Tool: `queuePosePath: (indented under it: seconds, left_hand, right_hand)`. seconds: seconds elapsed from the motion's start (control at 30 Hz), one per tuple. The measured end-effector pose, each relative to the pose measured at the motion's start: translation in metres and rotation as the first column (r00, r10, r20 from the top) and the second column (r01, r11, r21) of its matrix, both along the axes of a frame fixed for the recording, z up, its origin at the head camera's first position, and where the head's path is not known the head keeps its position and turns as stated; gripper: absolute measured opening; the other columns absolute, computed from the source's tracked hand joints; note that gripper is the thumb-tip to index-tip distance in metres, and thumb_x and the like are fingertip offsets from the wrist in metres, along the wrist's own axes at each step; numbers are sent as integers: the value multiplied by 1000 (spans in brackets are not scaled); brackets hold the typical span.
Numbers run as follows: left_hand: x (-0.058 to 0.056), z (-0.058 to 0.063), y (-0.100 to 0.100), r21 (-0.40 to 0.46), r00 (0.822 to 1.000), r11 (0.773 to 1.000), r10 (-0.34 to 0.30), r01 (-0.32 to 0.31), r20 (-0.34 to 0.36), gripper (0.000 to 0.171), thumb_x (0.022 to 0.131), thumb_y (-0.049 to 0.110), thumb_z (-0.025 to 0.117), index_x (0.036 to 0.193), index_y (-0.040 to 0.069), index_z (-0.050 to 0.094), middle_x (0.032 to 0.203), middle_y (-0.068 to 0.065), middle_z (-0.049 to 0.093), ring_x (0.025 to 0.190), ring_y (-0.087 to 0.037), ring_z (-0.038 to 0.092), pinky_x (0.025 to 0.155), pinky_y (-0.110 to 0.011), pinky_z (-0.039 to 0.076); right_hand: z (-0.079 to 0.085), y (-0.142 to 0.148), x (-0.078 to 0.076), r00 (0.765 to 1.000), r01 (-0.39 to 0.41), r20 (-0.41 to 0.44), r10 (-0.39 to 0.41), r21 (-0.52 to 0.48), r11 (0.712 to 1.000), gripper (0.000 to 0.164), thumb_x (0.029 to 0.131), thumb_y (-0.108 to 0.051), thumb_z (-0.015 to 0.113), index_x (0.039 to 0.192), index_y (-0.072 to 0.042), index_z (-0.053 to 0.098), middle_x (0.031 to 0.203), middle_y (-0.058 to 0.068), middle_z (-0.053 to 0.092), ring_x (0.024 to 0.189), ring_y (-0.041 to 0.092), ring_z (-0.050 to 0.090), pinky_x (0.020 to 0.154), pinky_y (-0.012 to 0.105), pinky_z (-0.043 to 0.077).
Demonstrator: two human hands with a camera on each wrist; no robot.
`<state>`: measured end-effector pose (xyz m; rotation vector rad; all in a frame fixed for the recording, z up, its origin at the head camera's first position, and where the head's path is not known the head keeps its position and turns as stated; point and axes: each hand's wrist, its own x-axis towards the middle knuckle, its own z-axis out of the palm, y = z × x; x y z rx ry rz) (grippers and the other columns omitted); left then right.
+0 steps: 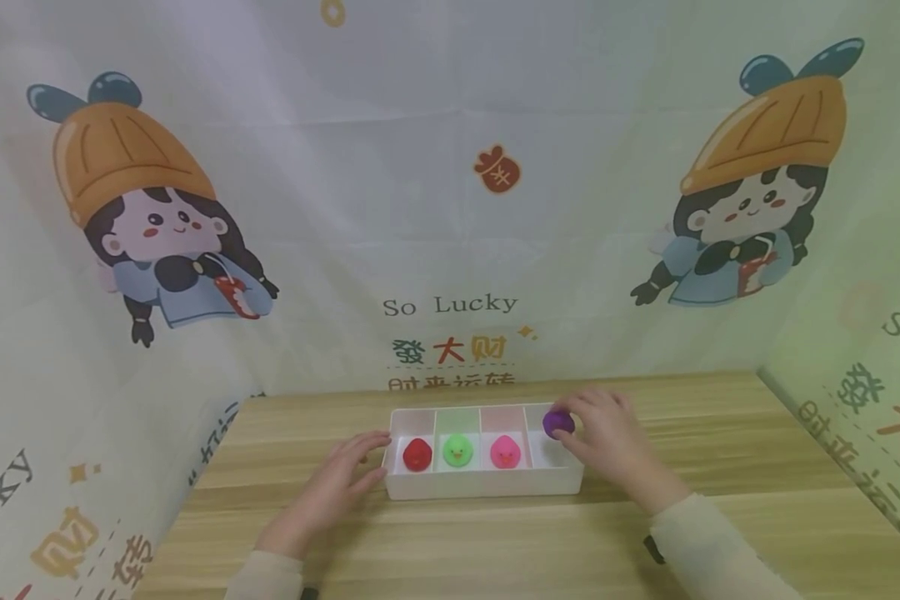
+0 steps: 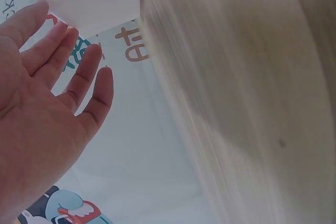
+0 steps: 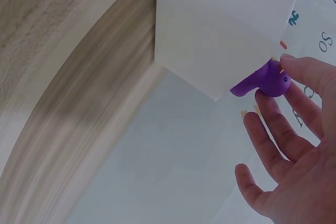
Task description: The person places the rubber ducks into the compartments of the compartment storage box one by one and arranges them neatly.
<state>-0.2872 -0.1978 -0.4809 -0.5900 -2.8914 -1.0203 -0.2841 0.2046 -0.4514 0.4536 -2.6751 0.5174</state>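
Note:
A white box [image 1: 487, 484] with four side-by-side compartments stands on the table. From left to right sit a red duck [image 1: 417, 455], a green duck [image 1: 457, 451] and a pink duck [image 1: 506, 452], one per compartment. My right hand [image 1: 603, 433] pinches a purple duck [image 1: 558, 424] between thumb and fingers at the rightmost compartment; in the right wrist view the purple duck [image 3: 273, 80] shows above the box rim, partly hidden by the box wall. At the box's left end my left hand [image 1: 337, 479] touches the wall with extended fingers, as the left wrist view of that hand [image 2: 52, 87] shows.
The wood-grain table [image 1: 465, 550] extends around the box on every side. Behind it and at both sides hangs a printed cloth [image 1: 450, 208] with cartoon figures and lettering.

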Motion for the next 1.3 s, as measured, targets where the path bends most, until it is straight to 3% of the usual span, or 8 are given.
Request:
queuePosePath:
  seconds: [0.67, 1.1, 1.3]
  left_hand:
    - [0, -2, 0, 3, 1000, 1000, 8, -8, 6, 50, 101, 18, 67, 149, 12, 54, 157, -6, 51, 130, -36, 57, 111, -56, 50]
    - [1, -3, -2, -2, 1000, 1000, 9, -9, -4, 50, 100, 17, 68, 149, 12, 54, 157, -6, 51, 130, -36, 57, 110, -57, 50]
    - [2, -2, -1, -3, 1000, 1000, 13, -13, 6, 51, 101, 18, 67, 150, 13, 53, 158, -6, 50, 133, -36, 55, 112, -57, 49]
  right_hand:
    - [-17, -6, -4, 995, -95, 48, 93, 40, 995, 26, 85, -23, 86, 107, -17, 75, 110, 2, 75, 111, 27, 67, 109, 65, 41]
    - [-17, -8, -9, 983, -138, 124, 132, 45, 989, 25, 85, -18, 85, 107, -14, 75, 111, 3, 75, 114, 28, 67, 110, 65, 40]
    - [-17, -7, -13, 980, -153, 137, 144, 57, 987, 23, 81, -17, 88, 101, -16, 77, 104, -1, 78, 107, 26, 69, 109, 65, 40]
